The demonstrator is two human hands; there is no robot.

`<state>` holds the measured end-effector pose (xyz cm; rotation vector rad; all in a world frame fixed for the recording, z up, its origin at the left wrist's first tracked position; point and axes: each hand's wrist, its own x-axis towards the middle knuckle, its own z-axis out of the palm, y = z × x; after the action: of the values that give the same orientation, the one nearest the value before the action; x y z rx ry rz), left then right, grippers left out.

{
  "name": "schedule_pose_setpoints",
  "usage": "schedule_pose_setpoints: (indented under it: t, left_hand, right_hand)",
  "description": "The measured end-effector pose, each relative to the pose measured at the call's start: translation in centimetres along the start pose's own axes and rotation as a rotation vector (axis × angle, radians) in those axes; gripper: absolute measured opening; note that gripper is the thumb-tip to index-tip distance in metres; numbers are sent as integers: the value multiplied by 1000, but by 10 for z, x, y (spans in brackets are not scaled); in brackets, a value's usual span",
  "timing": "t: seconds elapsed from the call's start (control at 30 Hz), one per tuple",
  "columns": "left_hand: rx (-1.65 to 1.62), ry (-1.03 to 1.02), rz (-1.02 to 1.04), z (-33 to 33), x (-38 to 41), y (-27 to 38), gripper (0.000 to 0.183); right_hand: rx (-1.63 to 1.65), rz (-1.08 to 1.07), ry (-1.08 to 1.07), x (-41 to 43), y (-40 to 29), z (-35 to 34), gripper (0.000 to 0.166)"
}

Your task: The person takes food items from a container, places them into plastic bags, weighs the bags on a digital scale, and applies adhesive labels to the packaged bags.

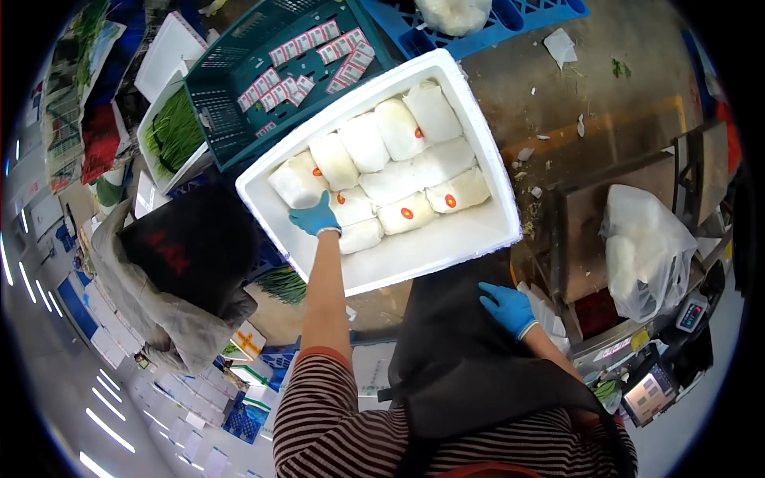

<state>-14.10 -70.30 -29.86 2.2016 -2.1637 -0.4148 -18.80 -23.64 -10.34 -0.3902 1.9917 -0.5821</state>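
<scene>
A white foam box (430, 248) lies before me, holding several pale bundles (361, 142) wrapped in white film or paper, some with round red-and-yellow stickers. My left hand (315, 216), in a blue glove, reaches into the box's left side. Its thumb and fingers are around the near end of the leftmost wrapped bundle (297, 178); part of the fingers is hidden there. Off the box's near right corner, my right hand (508, 308), also blue-gloved, hangs beside my black apron (430, 322). Its fingers are apart, with nothing in them.
Behind the box stands a green plastic crate (221, 143) with strips of printed labels (305, 42). Green leafy stalks fill another foam box (176, 128) at left. A dark cloth-draped object (191, 245) stands near my left arm. At right are a plastic bag (642, 257) and a scale-like display (692, 313).
</scene>
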Motion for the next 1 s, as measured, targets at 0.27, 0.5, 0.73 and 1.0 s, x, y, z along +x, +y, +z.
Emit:
schedule_pose_setpoints:
  t: [0.27, 0.5, 0.73, 1.0]
  left_hand:
    - [380, 94, -191, 14, 40, 34, 115]
    - [-980, -1216, -539, -65, 15, -26, 57]
    - [-1253, -1525, -593, -30, -152, -79, 57]
    - [-844, -2216, -311, -146, -376, 121, 53]
  right_hand:
    - [-34, 15, -50, 20, -1, 7, 37]
    - [48, -33, 25, 22, 5, -14, 35]
    - [769, 2, 59, -1, -15, -84, 35]
    - [1321, -344, 364, -131, 37, -155, 58]
